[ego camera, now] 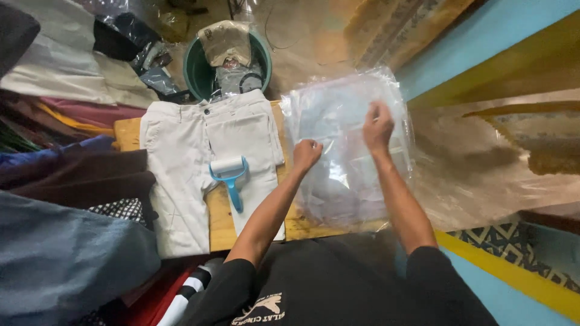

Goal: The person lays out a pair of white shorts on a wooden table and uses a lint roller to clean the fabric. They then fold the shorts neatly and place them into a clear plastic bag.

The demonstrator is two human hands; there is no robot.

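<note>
A person in a black shirt works over a low wooden board [221,224], both hands on a stack of clear plastic bags [344,145] that lies on the board's right end and spills past its edge. The left hand [306,154] is curled shut, pinching the near left side of the top bag; the right hand [378,126] is also closed, fingers pressed together on the plastic nearer the middle of the stack. Just left of the bags, a pair of cream trousers [187,163] lies flat along the board, waistband away from the person. A lint roller [229,176] with a white head and blue handle rests on the trousers, near the left hand but not touching it. Beyond the waistband stands a green bucket [199,69] stuffed with packaged items. Folded clothes in dark blue, brown and maroon [72,175] are piled to the left of the board, with more pale cloth [60,66] behind them. A blue and yellow floor [519,278] shows at right.
</note>
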